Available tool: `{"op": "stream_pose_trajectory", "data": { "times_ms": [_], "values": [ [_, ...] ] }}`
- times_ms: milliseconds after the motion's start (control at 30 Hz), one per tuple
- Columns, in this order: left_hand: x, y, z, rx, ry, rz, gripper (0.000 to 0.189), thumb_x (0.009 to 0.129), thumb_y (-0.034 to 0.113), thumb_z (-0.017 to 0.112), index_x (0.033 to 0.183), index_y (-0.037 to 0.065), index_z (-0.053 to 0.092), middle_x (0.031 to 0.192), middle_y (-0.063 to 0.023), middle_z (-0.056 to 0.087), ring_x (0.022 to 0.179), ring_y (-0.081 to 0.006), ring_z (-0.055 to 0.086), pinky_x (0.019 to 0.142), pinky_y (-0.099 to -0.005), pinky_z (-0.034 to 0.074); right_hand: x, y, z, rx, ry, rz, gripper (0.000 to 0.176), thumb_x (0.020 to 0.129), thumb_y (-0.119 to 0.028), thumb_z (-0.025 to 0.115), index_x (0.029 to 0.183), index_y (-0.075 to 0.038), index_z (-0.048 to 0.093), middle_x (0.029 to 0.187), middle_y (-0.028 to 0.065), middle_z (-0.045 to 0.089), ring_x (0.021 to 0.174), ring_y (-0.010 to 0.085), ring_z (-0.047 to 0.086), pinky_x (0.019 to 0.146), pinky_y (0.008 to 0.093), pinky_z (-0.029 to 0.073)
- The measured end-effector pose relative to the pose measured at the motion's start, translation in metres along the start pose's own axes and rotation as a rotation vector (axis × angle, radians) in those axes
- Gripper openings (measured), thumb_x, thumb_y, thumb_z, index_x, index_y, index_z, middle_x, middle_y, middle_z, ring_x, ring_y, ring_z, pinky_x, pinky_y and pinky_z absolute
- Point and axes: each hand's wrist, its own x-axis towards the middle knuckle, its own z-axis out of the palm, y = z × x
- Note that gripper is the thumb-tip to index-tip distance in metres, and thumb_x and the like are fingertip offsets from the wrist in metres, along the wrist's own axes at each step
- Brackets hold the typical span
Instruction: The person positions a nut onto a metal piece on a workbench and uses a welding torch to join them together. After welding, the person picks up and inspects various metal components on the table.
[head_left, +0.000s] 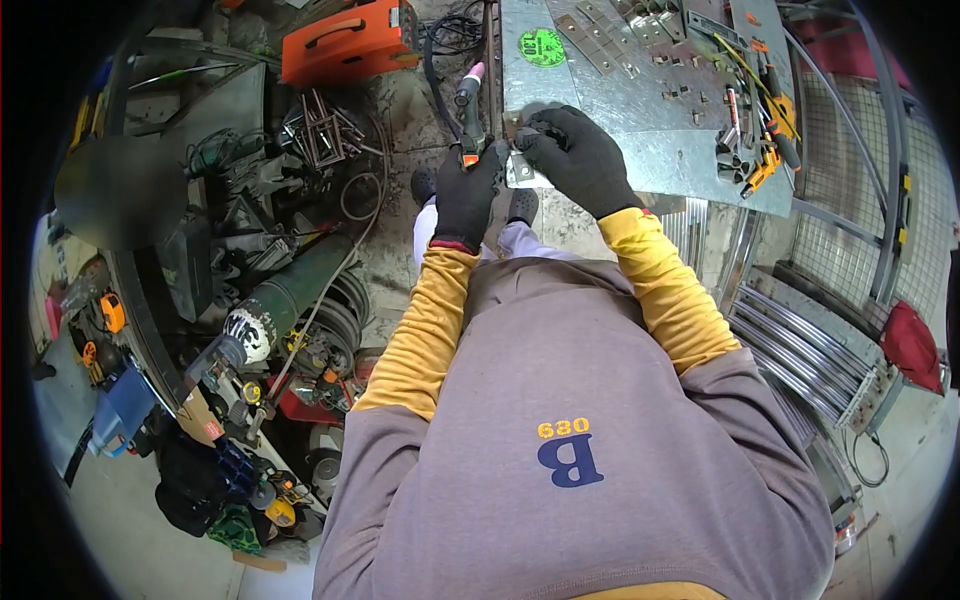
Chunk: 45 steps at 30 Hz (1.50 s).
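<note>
My left hand [467, 200], in a black glove, is closed around a TIG welding torch [470, 112]. Its pink nozzle points away from me, and an orange switch shows near my fingers. At the near left corner of the metal table [645, 150], my right hand [582, 158], also gloved in black, has its fingers drawn together. What they grip is hidden, and I cannot tell what it is. Between the two hands sits a small shiny metal plate with a hole [522, 172], close under my right fingertips.
Flat drilled bars [600, 40], small metal pieces and orange-handled tools [770, 160] lie on the table. An orange case [350, 42] stands on the floor at far left. Left are a green gas cylinder [290, 295] and scrap; right, a stack of metal tubes [800, 350].
</note>
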Motion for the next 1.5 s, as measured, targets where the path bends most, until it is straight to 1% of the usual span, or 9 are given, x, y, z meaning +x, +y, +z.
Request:
{"op": "stream_pose_trajectory", "data": {
  "times_ms": [300,633,800,933,1100,1167,1300,1400,1500],
  "values": [
    [0.007,-0.016,-0.015,0.037,0.055,0.121,0.015,0.098,0.017,0.075,0.103,0.003,0.071,0.082,0.0009,0.064,0.069,-0.0105,0.057,0.062,-0.031,0.05,0.0,-0.001,0.002,0.037,0.014,0.008,0.041,0.095,-0.045,0.073,0.12,-0.013,0.077,0.112,0.0085,0.074,0.096,0.0294,0.074,0.086,0.0411,0.058],
    [0.023,-0.011,-0.113,-0.387,0.131,0.404,0.038,0.1,0.005,0.062,0.138,0.006,0.058,0.1,-0.0034,0.066,0.075,-0.0094,0.063,0.064,-0.0264,0.052,0.0,-0.007,-0.001,-0.024,-0.044,0.058,0.041,0.094,-0.044,0.075,0.119,-0.012,0.077,0.114,0.0084,0.073,0.093,0.029,0.074,0.085,0.04,0.058],
    [0.006,0.052,-0.148,0.504,0.034,0.472,0.051,0.1,-0.003,0.055,0.15,0.004,0.056,0.119,-0.0092,0.073,0.106,-0.0175,0.07,0.086,-0.0315,0.057,0.002,0.01,0.009,0.161,-0.054,0.118,0.037,0.095,-0.038,0.076,0.116,-0.007,0.077,0.111,0.0104,0.073,0.09,0.026,0.075,0.083,0.0355,0.059],
    [0.004,0.045,-0.16,0.441,-0.067,0.492,0.056,0.097,-0.005,0.055,0.153,0.002,0.054,0.132,-0.015,0.071,0.117,-0.0198,0.068,0.101,-0.0335,0.052,0.003,0.005,0.003,0.142,-0.08,0.051,0.036,0.097,-0.035,0.077,0.114,-0.004,0.076,0.108,0.0112,0.072,0.089,0.0226,0.074,0.081,0.0329,0.058],
    [0.0,0.038,-0.168,0.272,-0.182,0.336,0.049,0.095,-0.005,0.061,0.144,-0.001,0.061,0.133,-0.0166,0.069,0.118,-0.0228,0.068,0.099,-0.0336,0.054,0.0,0.001,0.005,0.32,-0.105,0.183,0.033,0.098,-0.029,0.078,0.115,-0.001,0.074,0.099,0.0086,0.074,0.082,0.0144,0.073,0.075,0.0305,0.059],
    [0.005,0.028,-0.177,0.65,-0.349,0.509,0.035,0.097,0.001,0.064,0.132,-0.005,0.067,0.128,-0.0175,0.069,0.113,-0.0277,0.07,0.096,-0.0357,0.056,0.001,-0.004,0.004,0.369,-0.124,0.247,0.032,0.098,-0.027,0.078,0.115,-0.001,0.074,0.096,0.0075,0.074,0.08,0.0118,0.072,0.073,0.0297,0.059],
    [0.019,0.028,-0.16,0.732,-0.393,0.349,0.027,0.098,0.006,0.065,0.122,-0.007,0.068,0.12,-0.0163,0.069,0.102,-0.0284,0.07,0.087,-0.0347,0.057,0.002,0.001,0.002,0.343,-0.139,0.201,0.03,0.098,-0.024,0.077,0.115,0.0,0.073,0.092,0.0068,0.074,0.079,0.01,0.071,0.071,0.0291,0.058],
    [0.03,0.016,-0.156,0.547,-0.373,0.807,0.023,0.099,0.005,0.062,0.12,-0.005,0.068,0.111,-0.013,0.068,0.09,-0.0222,0.067,0.074,-0.0324,0.055,0.003,0.003,0.002,0.243,-0.133,0.125,0.03,0.097,-0.024,0.077,0.116,0.0,0.074,0.094,0.0074,0.075,0.081,0.0115,0.072,0.073,0.0295,0.058],
    [0.023,0.03,-0.157,0.543,-0.522,0.436,0.024,0.103,0.009,0.061,0.122,-0.004,0.067,0.105,-0.011,0.066,0.086,-0.0176,0.064,0.067,-0.0301,0.052,0.003,0.006,0.002,0.194,-0.119,0.083,0.031,0.097,-0.025,0.077,0.117,-0.001,0.074,0.095,0.0078,0.075,0.082,0.0131,0.072,0.074,0.0299,0.057]
  ]
}}
